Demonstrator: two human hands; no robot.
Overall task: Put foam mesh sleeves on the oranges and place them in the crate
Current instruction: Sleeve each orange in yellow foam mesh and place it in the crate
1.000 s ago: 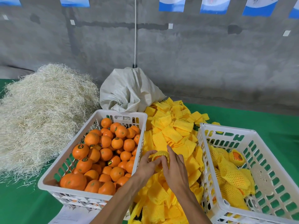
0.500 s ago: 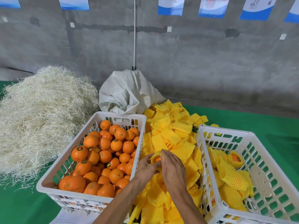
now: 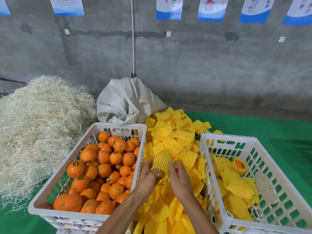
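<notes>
Setting: grey concrete wall (image 3: 202,68) behind a green cloth-covered tabletop (image 3: 278,132); blue-and-white posters (image 3: 169,8) hang along the top of the wall, and a white cord (image 3: 133,39) runs down it.

Far left of tabletop: big heap of pale straw-like wood wool (image 3: 37,129), spreading to the left edge.

Far middle: crumpled white woven sack (image 3: 126,103) against the wall, touching the heap of flat yellow foam mesh sleeves (image 3: 170,137) that runs down the middle of the tabletop to the near edge.

Left of the sleeve heap: white slotted plastic crate (image 3: 118,128) filled with bare oranges (image 3: 101,168), many bearing small round stickers.

Right of the sleeve heap: second white slotted plastic crate (image 3: 287,208), holding several oranges already wrapped in yellow mesh (image 3: 236,184) along its left side; one at the far end shows its orange top.

Sleeved orange in hand (image 3: 163,160): held above the sleeve heap, between the two crates, fully covered by stretched yellow mesh with the loose skirt of the sleeve hanging toward the person.

Left hand (image 3: 148,176): fingers curled onto the lower left edge of the mesh, gripping it; the fruit sits above and just beyond the fingertips.

Right hand (image 3: 179,178): fingers curled on the lower right edge of the same mesh, pinching it; the fruit lies up and to the left of this hand.

Forearms: both bare, coming in from the near edge.
</notes>
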